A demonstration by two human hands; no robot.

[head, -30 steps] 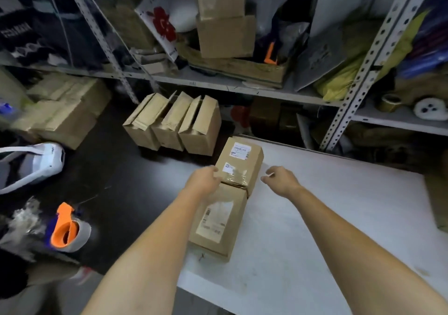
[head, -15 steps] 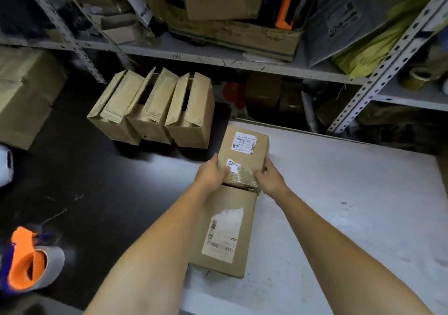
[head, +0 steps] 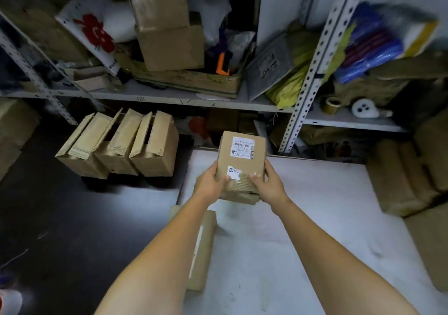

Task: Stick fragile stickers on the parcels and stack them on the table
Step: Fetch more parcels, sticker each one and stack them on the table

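I see both hands on one small parcel at the far left corner of the table. My left hand grips its left side and my right hand its right, fingers curled round the edges and thumbs on top. A white shipping label and a small sticker face up. I cannot tell whether the parcel touches the table. A second parcel lies flat at the table's left edge, under my left forearm.
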